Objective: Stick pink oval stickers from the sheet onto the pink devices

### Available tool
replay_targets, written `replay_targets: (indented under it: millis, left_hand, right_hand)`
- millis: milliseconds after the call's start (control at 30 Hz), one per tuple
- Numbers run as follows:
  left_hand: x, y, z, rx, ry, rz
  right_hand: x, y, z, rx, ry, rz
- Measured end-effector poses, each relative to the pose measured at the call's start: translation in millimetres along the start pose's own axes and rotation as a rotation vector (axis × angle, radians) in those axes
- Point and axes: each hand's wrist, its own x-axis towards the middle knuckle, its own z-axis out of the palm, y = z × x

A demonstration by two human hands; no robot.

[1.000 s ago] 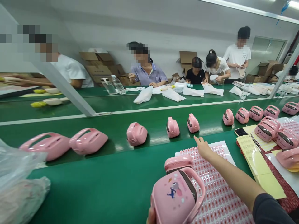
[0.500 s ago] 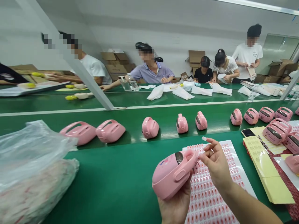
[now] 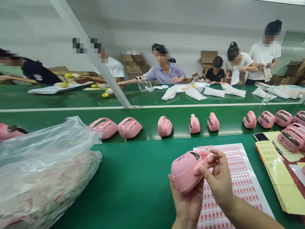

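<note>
A pink plastic housing (image 3: 184, 170) with a carry handle, a dark window and a small printed picture is held tilted above the green bench. My left hand (image 3: 188, 203) cups it from below, fingers wrapped round its underside. At the handle end, my right hand (image 3: 219, 173) is closed, its thumb against the side and its index finger on top of the handle. A small white oval shows at that index fingertip; whether it is a sticker or a nail I cannot tell. Beneath both hands lies a white sheet of pink oval stickers (image 3: 240, 184).
Several similar pink housings (image 3: 130, 128) stand along the green belt ahead. A clear plastic bag (image 3: 59, 171) fills the left side. On the right are a phone (image 3: 260, 137), yellow sticker sheets (image 3: 281, 175) and more housings. Several people work across the belt.
My right index finger, raised off the housing before, has come down onto the handle, with the thumb at its side. The camera view has turned slightly left.
</note>
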Motion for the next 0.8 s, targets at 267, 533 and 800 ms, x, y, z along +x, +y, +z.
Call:
replay_targets:
  millis: [267, 533, 800]
  left_hand:
    - [-4.3, -0.4, 0.8, -0.014, 0.273, 0.053]
    - [-5.2, -4.4, 6.4, 0.024, 0.272, 0.083]
    - [-7.2, 5.1, 5.3, -0.049, 0.087, -0.08]
  right_hand:
    - [-2.7, 1.3, 0.0, -0.102, 0.013, -0.105]
    - [-2.9, 2.4, -6.3, -0.406, -0.028, -0.324]
    - [-3.4, -3.6, -26.3, -0.97, -0.275, -0.905]
